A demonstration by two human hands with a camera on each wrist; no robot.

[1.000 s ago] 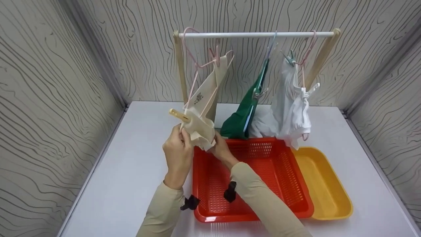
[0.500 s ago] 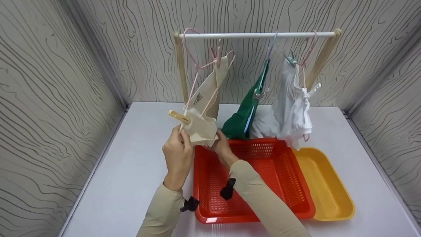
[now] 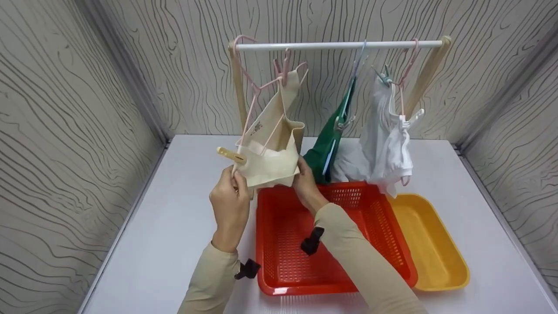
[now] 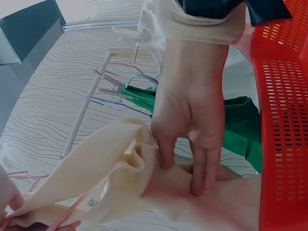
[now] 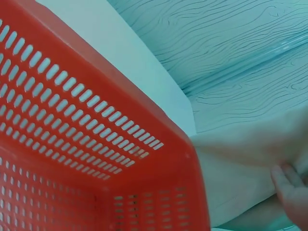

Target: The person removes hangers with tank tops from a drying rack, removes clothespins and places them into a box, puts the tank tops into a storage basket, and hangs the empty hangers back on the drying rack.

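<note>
A cream cloth [image 3: 270,168] with a small dark print hangs over a pink hanger [image 3: 249,114] at the rail's left end. A pink clothespin [image 3: 285,69] sits at its far side and a pale yellow clothespin [image 3: 231,155] at its near corner. My left hand [image 3: 230,198] grips that near corner of the hanger, just below the yellow clothespin. With its fingers on the cloth's right edge, my right hand [image 3: 306,183] pinches the fabric and spreads it sideways. The left wrist view shows the right hand [image 4: 192,120] on the cloth; its fingertips are partly hidden.
Farther right on the white rail [image 3: 322,46] hang a green garment [image 3: 331,139] and white garments [image 3: 388,144], held by clothespins. A red basket [image 3: 335,288] stands below the hands, overlapping a yellow tray [image 3: 462,266]. Patterned walls [image 3: 65,131] enclose the table.
The right hand has moved right and slightly up, pulling the cloth's edge wider. My left hand and the hanger have shifted slightly left.
</note>
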